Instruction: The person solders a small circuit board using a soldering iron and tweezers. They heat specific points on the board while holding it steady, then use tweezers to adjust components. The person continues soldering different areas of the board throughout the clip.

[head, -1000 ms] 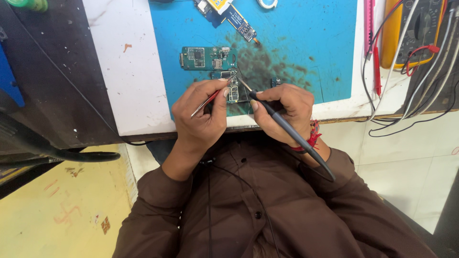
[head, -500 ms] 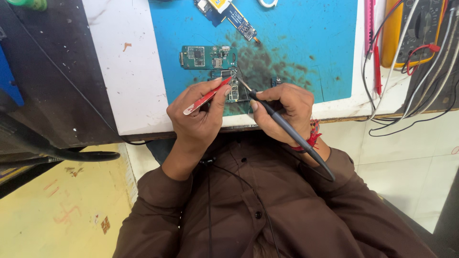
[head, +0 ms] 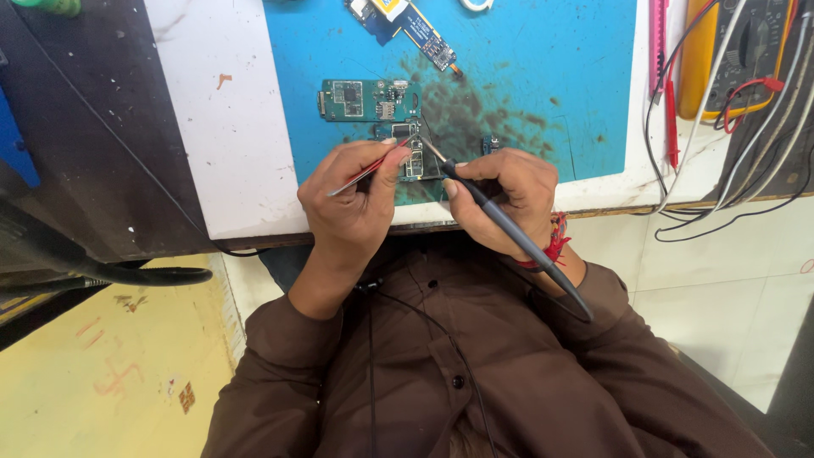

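Step in hand: soldering on a small board that lies on the blue mat, at the mat's near edge, just beyond the fingertips of both hands.

Left hand: thumb and forefinger pressed together on red tweezers. The tips point up-right toward the board; whether they touch it, I cannot tell.

Right hand: fingers closed in a pen grip round a dark soldering iron. The metal tip slants up-left and meets the board near its top edge. The handle runs back over the wrist toward the sleeve.

Judgement: work is mid-joint, with iron and tweezers converging on one spot of the board. The next move calls for a steady iron tip on that spot, with the tweezers fixing the part or the board so nothing slides on the mat.

Count:
- Boards: 3. The one being worked; a green board just beyond it; a long board at the mat's far edge, partly cut off by the frame.
- Tweezers: 1.
- Irons: 1.
- Meter: 1, yellow-cased, to the right of the mat, with red and black leads trailing over it.
- Mats: 1, with a dark stain near the work.
- Small dark part: 1, just right of the worked board; its kind is too small to tell.
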